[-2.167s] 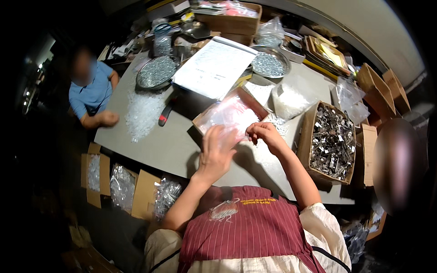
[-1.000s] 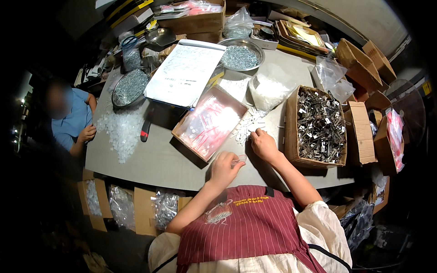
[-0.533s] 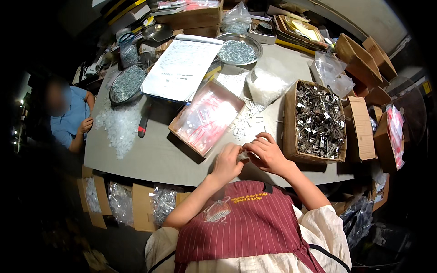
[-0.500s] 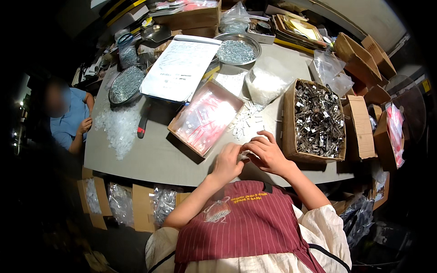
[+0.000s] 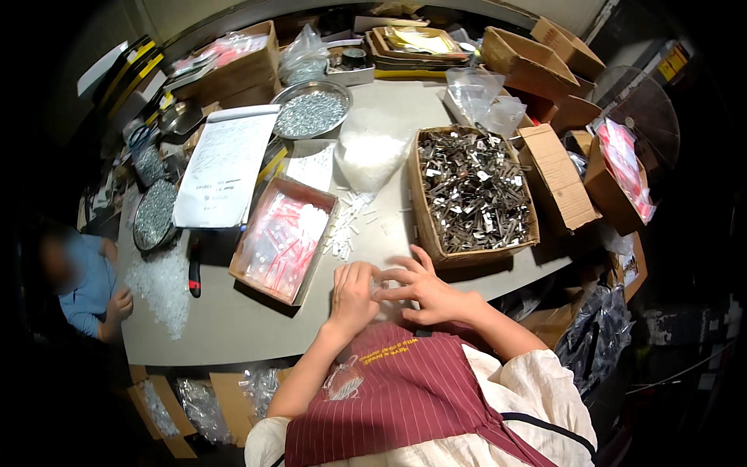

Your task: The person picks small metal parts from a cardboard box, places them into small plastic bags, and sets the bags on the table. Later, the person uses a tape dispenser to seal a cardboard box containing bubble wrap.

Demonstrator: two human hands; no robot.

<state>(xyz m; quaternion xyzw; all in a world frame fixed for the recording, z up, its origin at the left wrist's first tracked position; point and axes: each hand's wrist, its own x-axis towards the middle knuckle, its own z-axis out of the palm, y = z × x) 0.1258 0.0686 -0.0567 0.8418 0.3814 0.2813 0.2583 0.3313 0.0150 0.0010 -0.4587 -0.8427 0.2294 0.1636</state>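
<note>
My left hand (image 5: pixel 355 297) and my right hand (image 5: pixel 426 289) meet at the table's near edge, in front of my apron. The left fingers are curled together. On the right hand, some fingers are raised and apart while others reach to the left hand. Between them is a small pale, see-through thing, mostly hidden, whose kind I cannot make out. Just beyond lie loose white sticks (image 5: pixel 342 233). To their left is a shallow cardboard box (image 5: pixel 303 286) of clear bags with red edges. Dark metal clips (image 5: pixel 475 191) fill a deep carton (image 5: pixel 432 247) on the right.
A bag of white pieces (image 5: pixel 369 159) stands behind the sticks. Further back are a metal bowl (image 5: pixel 342 128) of small shiny parts and a clipboard with paper (image 5: pixel 226 167). A red-and-black handle (image 5: pixel 194 280) lies near clear pieces (image 5: pixel 159 292). A person in blue (image 5: pixel 89 284) is at left.
My view has turned rightward, so the table's things appear further left. My hands remain together at the near edge; the right fingers are spread more.
</note>
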